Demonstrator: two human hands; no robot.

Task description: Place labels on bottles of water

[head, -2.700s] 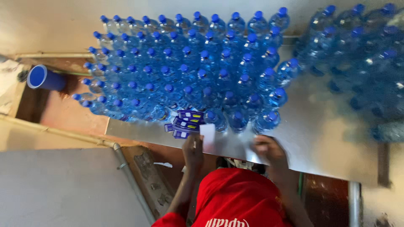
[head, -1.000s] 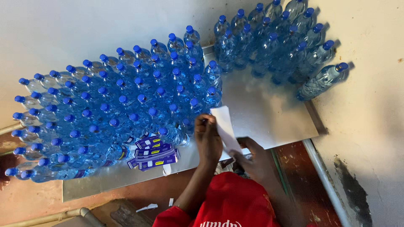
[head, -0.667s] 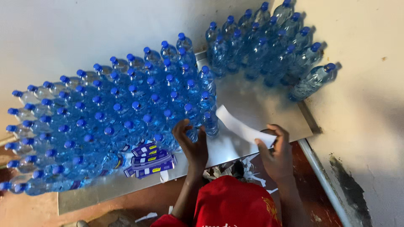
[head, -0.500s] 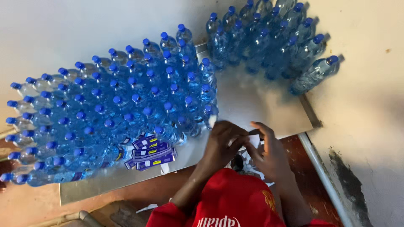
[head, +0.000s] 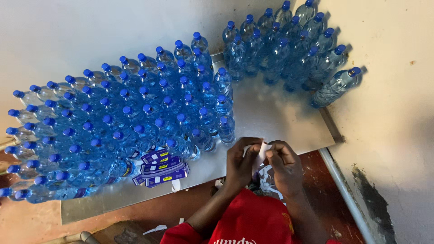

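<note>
Both hands meet over the near edge of a steel table (head: pixel 280 119). My left hand (head: pixel 241 162) and my right hand (head: pixel 285 165) pinch a small white paper strip (head: pixel 260 152) between their fingertips, crumpling or peeling it. Just to the left lies a stack of purple-and-white labels (head: pixel 159 168), apart from my hands. A large block of clear water bottles with blue caps (head: pixel 135 117) stands upright behind the labels, its nearest bottle (head: pixel 226 129) a short way above my left hand.
A second group of blue-capped bottles (head: pixel 289 49) stands at the table's far right, against a pale wall (head: pixel 398 90). White paper scraps (head: pixel 271 178) lie below the table edge near my red sleeves. A reddish floor (head: pixel 325 176) and grey pipe (head: pixel 348 199) run along the right.
My hands had pulled the white strip out long between them; they have since come together and bunched it small at the table's near edge. The view shifted slightly.
</note>
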